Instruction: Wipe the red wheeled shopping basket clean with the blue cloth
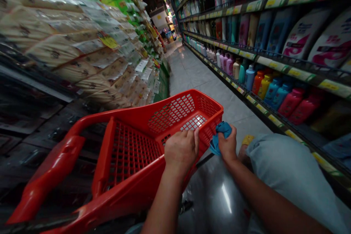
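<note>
left hand point(181, 150), grip folded over the red basket point(164, 99) rim, right hand point(227, 145) clamped on a blue cloth point(221, 131) at the basket's corner; a firmly steadied rim should keep wiping strokes even.

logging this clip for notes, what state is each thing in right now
red basket: tipped at a slant, nothing seen inside
left hand: fingers curled over the red basket's rim
right hand: closed on the blue cloth
blue cloth: bunched up, pressed to the red basket's rim
bottles: upright in rows on the right shelves
packs: stacked full on the left shelves
</note>
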Available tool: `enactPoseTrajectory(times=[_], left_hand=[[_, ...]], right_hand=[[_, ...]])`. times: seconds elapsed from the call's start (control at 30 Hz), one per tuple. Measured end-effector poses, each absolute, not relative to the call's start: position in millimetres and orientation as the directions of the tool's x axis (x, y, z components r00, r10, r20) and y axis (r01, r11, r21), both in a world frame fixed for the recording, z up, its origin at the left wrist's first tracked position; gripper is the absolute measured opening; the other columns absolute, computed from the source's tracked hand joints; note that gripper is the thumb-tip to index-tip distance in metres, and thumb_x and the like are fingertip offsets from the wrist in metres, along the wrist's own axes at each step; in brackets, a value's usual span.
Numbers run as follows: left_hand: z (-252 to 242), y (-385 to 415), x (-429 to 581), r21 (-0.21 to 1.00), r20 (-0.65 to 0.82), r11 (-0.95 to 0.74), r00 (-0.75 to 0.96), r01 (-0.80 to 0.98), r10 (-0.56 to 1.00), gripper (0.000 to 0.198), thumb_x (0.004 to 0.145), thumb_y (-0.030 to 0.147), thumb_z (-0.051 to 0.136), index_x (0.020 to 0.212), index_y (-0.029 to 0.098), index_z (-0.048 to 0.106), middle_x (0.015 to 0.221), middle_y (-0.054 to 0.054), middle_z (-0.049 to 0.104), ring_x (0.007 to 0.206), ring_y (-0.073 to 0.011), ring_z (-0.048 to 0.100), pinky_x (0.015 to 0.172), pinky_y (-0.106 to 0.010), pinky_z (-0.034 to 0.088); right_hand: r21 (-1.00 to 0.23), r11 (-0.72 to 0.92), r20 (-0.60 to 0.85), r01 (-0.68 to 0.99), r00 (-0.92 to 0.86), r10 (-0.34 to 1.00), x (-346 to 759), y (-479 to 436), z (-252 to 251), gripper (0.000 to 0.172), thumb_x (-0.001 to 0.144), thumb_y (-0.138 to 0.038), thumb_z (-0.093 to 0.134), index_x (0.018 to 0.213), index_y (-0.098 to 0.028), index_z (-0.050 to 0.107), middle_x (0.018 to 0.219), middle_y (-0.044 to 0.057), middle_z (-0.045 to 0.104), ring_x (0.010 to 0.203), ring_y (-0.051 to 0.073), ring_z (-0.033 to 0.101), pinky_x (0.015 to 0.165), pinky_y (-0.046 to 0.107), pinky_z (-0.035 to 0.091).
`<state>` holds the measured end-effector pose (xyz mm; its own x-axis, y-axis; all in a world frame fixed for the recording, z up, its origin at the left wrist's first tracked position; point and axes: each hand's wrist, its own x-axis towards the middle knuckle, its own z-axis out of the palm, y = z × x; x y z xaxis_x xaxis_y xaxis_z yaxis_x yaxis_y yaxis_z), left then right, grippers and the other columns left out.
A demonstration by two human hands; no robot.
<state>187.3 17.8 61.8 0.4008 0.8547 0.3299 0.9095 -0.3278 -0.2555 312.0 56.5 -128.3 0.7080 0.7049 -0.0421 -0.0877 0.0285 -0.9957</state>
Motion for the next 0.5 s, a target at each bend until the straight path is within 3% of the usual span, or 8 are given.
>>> enactPoseTrajectory(times=[0.23,0.4,0.5], left_hand=[[62,4,166,-0.252,0.395,-0.407,0.477,0.878,0.785,0.047,0.104,0.032,0.036,0.072,0.02,0.068,0.063,-0.004,0.069,0.062,-0.016,0.063,0.059,-0.033,0.033],[60,2,148,-0.24,0.451,-0.491,0.544,0.838,0.708,0.045,0.103,0.031,0.042,0.065,0.02,0.065,0.058,-0.002,0.066,0.056,-0.0141,0.058,0.058,-0.032,0.032],[60,4,141,-0.243,0.492,-0.514,0.561,0.823,0.666,0.044,0.102,0.03,0.045,0.063,0.02,0.064,0.057,-0.001,0.065,0.054,-0.0134,0.057,0.057,-0.031,0.032]], right_hand=[[-0.96,-0.136,-0.261,-0.244,0.608,0.75,287,5,-144,0.054,0.064,-0.038,0.062,0.114,-0.022,0.051,0.102,0.007,0.068,0.091,0.025,0.067,0.087,0.044,0.055],[-0.832,-0.173,-0.462,-0.528,0.486,0.742,285,-12,-133,0.051,0.06,-0.036,0.065,0.109,-0.023,0.054,0.083,-0.003,0.067,0.068,0.016,0.066,0.067,0.03,0.056],[-0.818,-0.153,-0.479,-0.554,0.511,0.713,299,-12,-125,0.042,0.058,-0.034,0.065,0.098,-0.023,0.056,0.073,-0.006,0.065,0.059,0.014,0.062,0.058,0.026,0.053]])
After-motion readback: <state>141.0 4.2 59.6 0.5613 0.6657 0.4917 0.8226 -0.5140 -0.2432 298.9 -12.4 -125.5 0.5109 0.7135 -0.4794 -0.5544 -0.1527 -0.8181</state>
